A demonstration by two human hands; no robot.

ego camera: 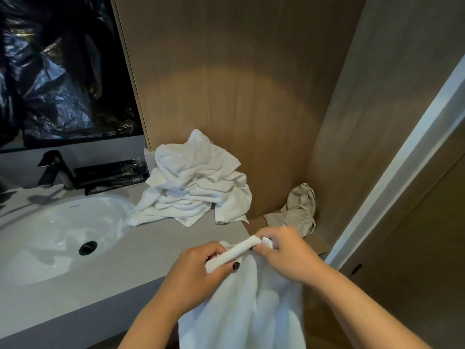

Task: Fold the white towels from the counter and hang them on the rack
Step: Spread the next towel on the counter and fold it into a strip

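Note:
A white towel (pixel 241 306) hangs in front of me past the counter's near right corner, its top edge bunched into a thick fold. My left hand (pixel 198 270) grips that edge on the left. My right hand (pixel 284 250) pinches the same edge on the right. A crumpled pile of white towels (pixel 196 185) lies on the grey counter (pixel 156 245) against the wooden wall. No rack is in view.
A white sink (pixel 57 235) with a black drain is set into the counter at left, behind it a black faucet (pixel 54 170) and a black tray (pixel 110 173). A beige cloth bag (pixel 299 210) lies on a lower ledge at right. A door frame (pixel 402 167) runs along the right.

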